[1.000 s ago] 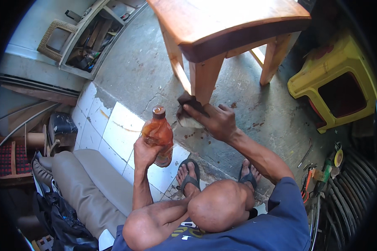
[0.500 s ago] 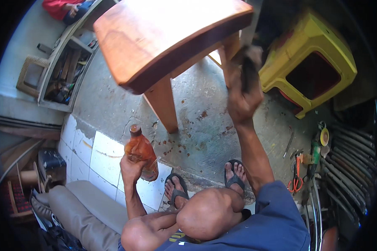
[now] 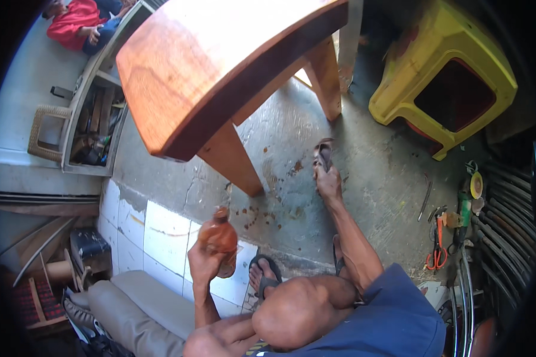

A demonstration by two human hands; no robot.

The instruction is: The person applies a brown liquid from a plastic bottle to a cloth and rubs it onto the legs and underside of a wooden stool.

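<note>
wooden furniture piece stands on concrete floor ahead, legs down, probably for easy reach. left hand wrapped round reddish bottle, held near upright, likely against spilling. right hand clutches dark cloth, apart from furniture piece.

Your left hand grips an orange-brown, see-through bottle, neck uppermost. In your right hand is a dark, crumpled cloth (its folds are blurred), apart from the wooden stool, which stands before you, glossy reddish-brown on top, darker along its curved edge.
</note>
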